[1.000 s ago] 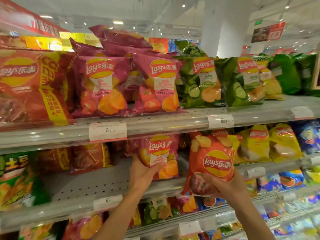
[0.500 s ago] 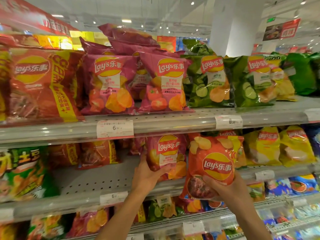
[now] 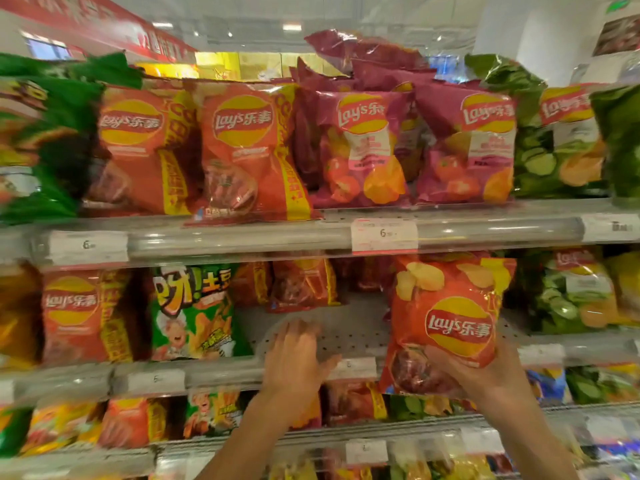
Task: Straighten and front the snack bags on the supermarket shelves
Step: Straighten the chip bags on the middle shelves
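My right hand (image 3: 485,370) grips the bottom of a red Lay's bag (image 3: 446,320), held upright in front of the middle shelf (image 3: 346,336). My left hand (image 3: 298,358) is blurred, with its fingers spread over a bare stretch of that shelf's front, and it holds nothing. Behind the bare stretch, dark red bags (image 3: 301,284) stand far back on the shelf. A green snack bag (image 3: 194,313) and a red Lay's bag (image 3: 83,317) stand at the shelf's front to the left.
The top shelf carries red Lay's bags (image 3: 242,150), magenta Lay's bags (image 3: 363,150) and green cucumber bags (image 3: 561,143). Price tags (image 3: 383,234) line the shelf rails. Lower shelves (image 3: 311,434) are crowded with mixed bags. More green and yellow bags (image 3: 571,296) stand at the right.
The view has swung left. My left hand has let go of the magenta bag and moved left over the bare shelf. My right hand still holds the red bag.
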Demonstrator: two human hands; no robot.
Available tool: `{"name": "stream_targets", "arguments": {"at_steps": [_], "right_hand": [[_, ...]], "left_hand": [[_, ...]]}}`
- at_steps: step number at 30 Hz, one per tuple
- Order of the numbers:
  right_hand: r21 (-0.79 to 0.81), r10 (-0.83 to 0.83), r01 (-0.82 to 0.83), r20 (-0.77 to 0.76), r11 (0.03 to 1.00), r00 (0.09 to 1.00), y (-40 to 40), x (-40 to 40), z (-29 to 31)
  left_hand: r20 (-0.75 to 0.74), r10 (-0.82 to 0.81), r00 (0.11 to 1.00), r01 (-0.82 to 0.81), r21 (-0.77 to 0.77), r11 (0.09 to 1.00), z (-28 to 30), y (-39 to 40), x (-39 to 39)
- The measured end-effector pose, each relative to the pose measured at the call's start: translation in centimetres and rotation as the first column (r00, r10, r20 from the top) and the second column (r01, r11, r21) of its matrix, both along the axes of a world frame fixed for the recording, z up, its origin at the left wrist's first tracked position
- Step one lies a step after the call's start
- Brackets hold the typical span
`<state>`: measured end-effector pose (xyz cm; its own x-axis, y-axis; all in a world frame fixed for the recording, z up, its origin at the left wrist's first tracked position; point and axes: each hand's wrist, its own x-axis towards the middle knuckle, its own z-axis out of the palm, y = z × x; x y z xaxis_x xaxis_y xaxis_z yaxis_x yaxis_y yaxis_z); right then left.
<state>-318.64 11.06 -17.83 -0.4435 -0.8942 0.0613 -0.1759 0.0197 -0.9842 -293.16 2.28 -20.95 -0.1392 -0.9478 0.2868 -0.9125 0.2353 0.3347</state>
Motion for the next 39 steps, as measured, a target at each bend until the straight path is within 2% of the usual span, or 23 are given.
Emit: {"name": "stream_targets", "arguments": {"at_steps": [6,10,15,20,29,39], "right_hand": [[-0.003,0.117,-0.117,-0.068,0.993,0.991,-3.6,7.1,-0.3],[-0.016,0.116,-0.119,-0.136,0.993,0.984,-7.3,10.2,0.0],[-0.042,0.093,-0.101,-0.161,0.994,0.983,-11.2,11.7,-0.7],[0.053,0.167,-0.161,-0.136,0.986,0.977,-12.2,12.2,-1.9],[0.089,0.3,-0.292,-0.093,0.952,0.949,-12.3,11.7,-1.3],[0.149,0.269,-0.246,-0.166,0.958,0.949,-12.0,11.6,-1.0]], "left_hand": [[0.144,0.009,0.99,0.004,-0.088,0.996,-0.6,0.9,6.6],[0.177,-0.013,0.984,0.03,-0.093,0.995,-0.5,1.6,7.6],[0.161,-0.001,0.987,0.017,-0.1,0.995,-0.3,2.1,7.3],[0.129,0.015,0.991,-0.001,-0.108,0.994,-0.4,2.1,7.4],[0.066,0.049,0.997,-0.039,-0.146,0.989,-0.9,2.2,7.0],[0.056,0.061,0.997,-0.052,-0.151,0.987,-0.7,2.7,6.6]]}}
